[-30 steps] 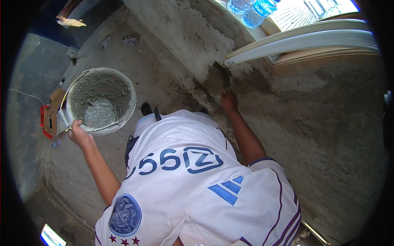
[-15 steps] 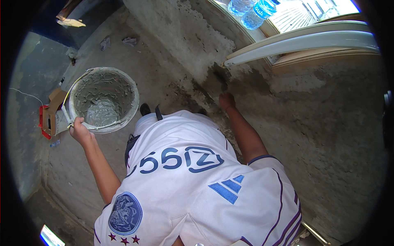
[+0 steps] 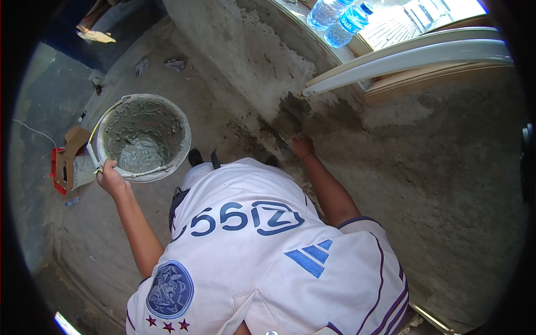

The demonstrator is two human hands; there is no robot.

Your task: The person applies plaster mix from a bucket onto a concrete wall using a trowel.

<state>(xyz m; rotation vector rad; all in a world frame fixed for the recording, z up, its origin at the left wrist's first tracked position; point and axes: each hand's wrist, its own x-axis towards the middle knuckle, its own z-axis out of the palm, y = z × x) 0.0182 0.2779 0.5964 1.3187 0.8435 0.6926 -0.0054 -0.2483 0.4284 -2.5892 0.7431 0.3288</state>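
My left hand [image 3: 113,180] is closed on the near rim of a pale bucket [image 3: 185,146], beside the end of its handle. Wet grey mortar [image 3: 143,155] lies in the bottom, and smears coat the inner wall. The bucket leans toward me, its mouth facing up. On the other side my right hand [image 3: 303,146] is closed around the handle of what looks like a trowel [image 3: 289,119]. Its dark blade lies along the damp patch of the wall below the window and is hard to tell from the wet surface.
Two water bottles [image 3: 344,26] stand on the sill by the window, next to a curved white frame piece [image 3: 407,61]. An open cardboard box [image 3: 73,151] with red edges sits left of the bucket. Crumpled scraps [image 3: 174,65] lie on the floor farther off.
My right hand has shifted slightly left and nearer to me, and the tool in it now slants to the left. My left hand keeps its grip on the bucket.
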